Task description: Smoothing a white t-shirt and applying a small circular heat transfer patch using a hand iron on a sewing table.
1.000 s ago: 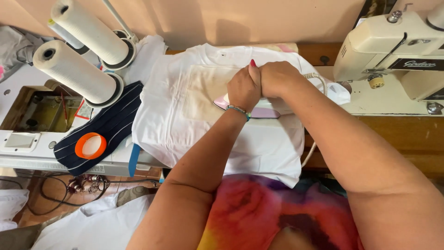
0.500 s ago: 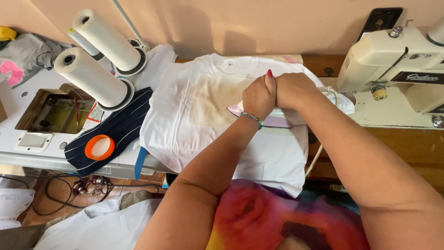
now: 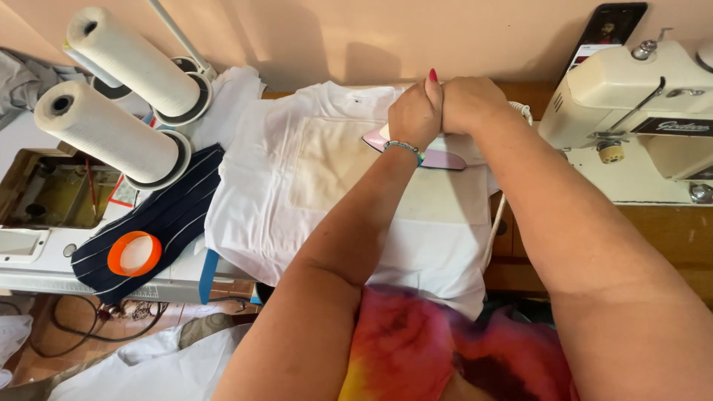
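Beige wall runs behind a wooden worktable (image 3: 691, 245) crowded with sewing gear; a white T-shirt (image 3: 297, 186) lies spread flat across it, with a pale yellowish square sheet (image 3: 334, 160) laid on the chest area. Both hands are stacked on a small iron with a lilac base (image 3: 438, 158); the left hand (image 3: 414, 117) is closed around its top and the right hand (image 3: 469, 102) is clamped over beside it, so the handle itself is hidden, and both arms are stiff as though bearing down. Compared with a second ago, the hands and iron sit further up and to the right on the garment, near the collar edge, so the yellowish sheet is now mostly uncovered; the pressing seems to have moved on to the sheet's upper right corner. To the left stand two large cones of white thread (image 3: 111, 134), a navy striped cloth (image 3: 171, 223) and an orange ring (image 3: 134, 253); a cream sewing machine (image 3: 631, 104) sits at right.
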